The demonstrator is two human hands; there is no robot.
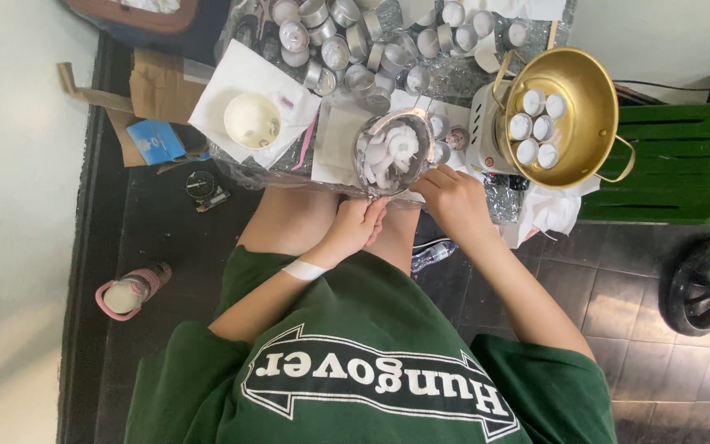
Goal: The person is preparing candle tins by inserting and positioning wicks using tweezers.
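Observation:
A shiny metal bowl point(392, 148) filled with white wax pieces sits at the near edge of a low table wrapped in clear plastic point(244, 168). My left hand point(357, 227), with a white band at the wrist, is closed just under the bowl's near side and seems to grip it there. My right hand point(454, 201) is curled against the bowl's lower right rim. Right of the bowl, a gold pot point(593, 99) holding several small white-filled cups stands on a small white burner point(480, 131).
Many small metal cups point(347, 45) crowd the table's back. A white bowl point(252, 120) rests on white paper at left. A green plastic chair point(675, 164) stands at right, with a black round device point(704, 284) below it. A pink bottle point(129, 292) and a blue box point(154, 140) lie at left.

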